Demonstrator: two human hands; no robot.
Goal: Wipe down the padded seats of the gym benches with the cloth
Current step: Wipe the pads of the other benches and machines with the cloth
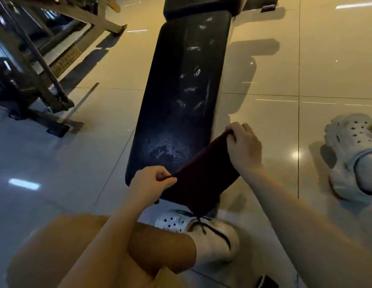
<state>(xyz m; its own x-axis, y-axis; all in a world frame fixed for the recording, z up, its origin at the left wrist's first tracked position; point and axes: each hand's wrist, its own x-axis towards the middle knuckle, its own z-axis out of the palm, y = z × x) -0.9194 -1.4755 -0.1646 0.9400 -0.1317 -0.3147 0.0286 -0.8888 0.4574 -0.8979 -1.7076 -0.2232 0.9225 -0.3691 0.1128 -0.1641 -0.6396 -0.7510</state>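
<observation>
A long black padded bench seat point(181, 90) runs away from me down the middle of the view, with pale smears and speckles on its surface. A dark maroon cloth point(201, 177) is stretched over the seat's near end and hangs down past its edge. My left hand point(152, 181) pinches the cloth's left corner at the near left edge of the seat. At the seat's right edge my right hand point(243, 146) grips the opposite corner. A second black pad point(201, 5) sits at the far end.
Dark gym machine frames point(35, 69) stand on the glossy tiled floor point(285, 69) at the left. My knee and a white perforated clog point(201, 231) lie below the bench's near end. Another white clog point(353, 154) is at the right edge.
</observation>
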